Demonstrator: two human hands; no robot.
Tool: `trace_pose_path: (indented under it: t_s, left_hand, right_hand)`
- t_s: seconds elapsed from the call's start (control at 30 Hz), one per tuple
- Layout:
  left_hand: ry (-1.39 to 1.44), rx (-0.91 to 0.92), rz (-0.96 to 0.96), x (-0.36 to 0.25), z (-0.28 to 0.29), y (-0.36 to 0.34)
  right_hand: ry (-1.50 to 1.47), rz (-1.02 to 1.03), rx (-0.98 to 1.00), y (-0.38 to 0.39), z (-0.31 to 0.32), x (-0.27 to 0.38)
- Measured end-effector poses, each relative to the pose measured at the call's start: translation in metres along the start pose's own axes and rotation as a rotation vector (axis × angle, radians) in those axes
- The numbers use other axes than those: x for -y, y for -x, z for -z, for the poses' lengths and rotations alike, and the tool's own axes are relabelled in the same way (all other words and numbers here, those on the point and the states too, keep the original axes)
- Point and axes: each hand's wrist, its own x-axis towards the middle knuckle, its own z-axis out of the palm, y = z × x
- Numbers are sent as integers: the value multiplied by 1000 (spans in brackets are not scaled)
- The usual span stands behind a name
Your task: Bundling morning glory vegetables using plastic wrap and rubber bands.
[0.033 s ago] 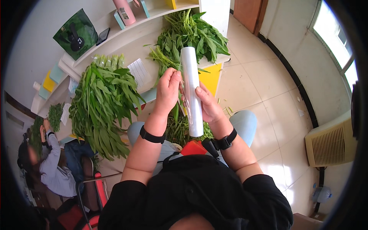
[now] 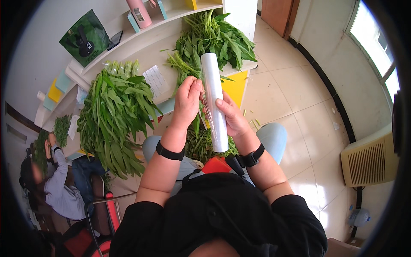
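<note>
A roll of clear plastic film [image 2: 215,105] stands lengthwise in front of my body, its far end leaning slightly left. My right hand [image 2: 233,115] is wrapped round its right side, with the thumb on top. Left of the roll, my left hand [image 2: 188,97] is closed in a pinch on the loose edge of the film, which stretches thinly between hand and roll. Behind the roll lies a heap of leafy green vegetables [image 2: 214,40] on the desk. Bundled greens [image 2: 113,115] with bound stems hang over the desk edge at my left.
More greens lie below my hands, near a red object [image 2: 216,165]. A pink bottle [image 2: 139,13] stands on the shelf; a green bag [image 2: 84,39] and a phone [image 2: 115,40] are at the left. Another person [image 2: 64,188] handles greens at far left, beside a red chair [image 2: 112,212].
The film roll has tilted very slightly, its far end to the left, and my right thumb has shifted a little with it. My left hand looks unmoved.
</note>
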Motion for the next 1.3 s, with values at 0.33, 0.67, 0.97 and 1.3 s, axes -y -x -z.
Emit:
trace_pose_path:
  t_s: [0.33,0.67,0.97,1.3]
  left_hand:
    - [46,-170,130,15,-5,4]
    - [-391,-307,-146,20,-6,2]
    - [-304,-234,-78,2,-5,3]
    - [-217,-190,-3,-17,4,7]
  right_hand:
    - [725,179,-287,-5,4,-15]
    - [-36,-29,-208,-5,12,-24]
    - [-178,-143,-66,0,33,-33]
    - [-241,-97,28,8,50,-33]
